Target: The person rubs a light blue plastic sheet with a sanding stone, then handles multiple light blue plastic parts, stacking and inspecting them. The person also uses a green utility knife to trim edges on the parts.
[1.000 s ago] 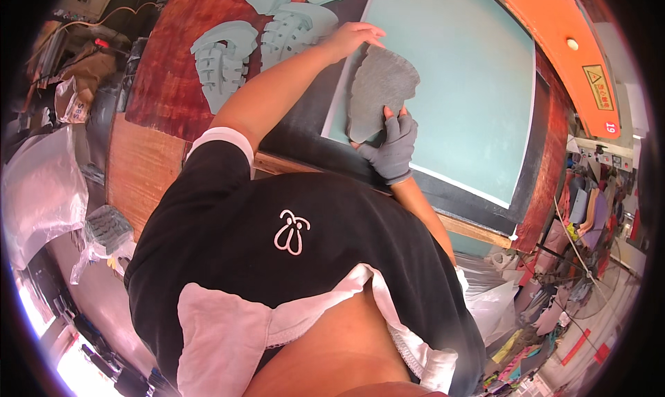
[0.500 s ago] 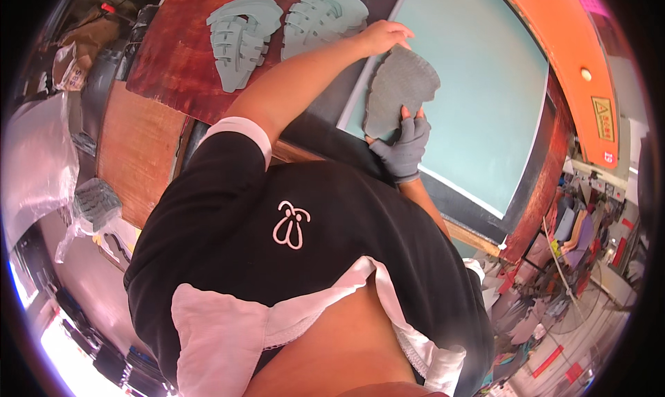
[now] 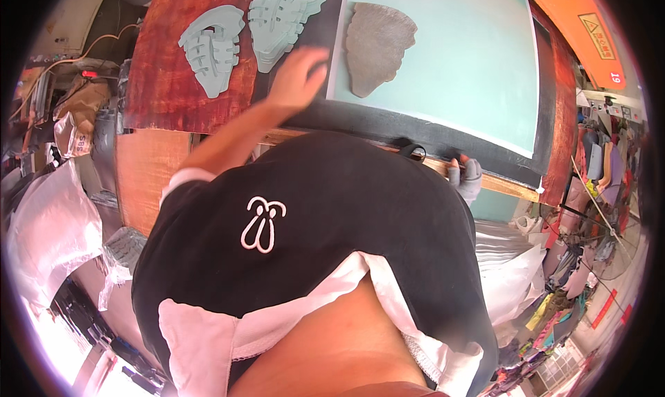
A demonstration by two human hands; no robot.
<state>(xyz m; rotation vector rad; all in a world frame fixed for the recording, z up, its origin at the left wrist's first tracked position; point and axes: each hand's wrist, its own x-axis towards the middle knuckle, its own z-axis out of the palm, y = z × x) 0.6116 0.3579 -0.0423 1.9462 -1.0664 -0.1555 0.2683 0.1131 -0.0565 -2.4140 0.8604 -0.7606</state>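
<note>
A grey die-like piece with a scalloped edge [image 3: 379, 47] lies flat on the pale blue-green sheet [image 3: 478, 65], near its left edge, and neither hand touches it. My bare left hand [image 3: 301, 78] is over the dark strip left of the sheet, slightly blurred. Its thumb is apart from the bent fingers, with nothing between them. At the table's front edge, on the right, is my right hand [image 3: 467, 175] in a grey fingerless glove. Its fingertips show at the edge, slightly apart; the palm is partly hidden.
Stacks of cut pale-blue pieces with slits [image 3: 215, 51] lie on the reddish-brown board [image 3: 156, 85] at left. An orange machine part [image 3: 589, 30] arches at the far right. A black ring-shaped object [image 3: 415, 151] sits by the front edge. White sheets [image 3: 509, 258] are stacked below the table.
Both hands have let go of the grey piece, which now lies on the sheet. My left hand has moved left and nearer; my right has drawn back to the table's front edge.
</note>
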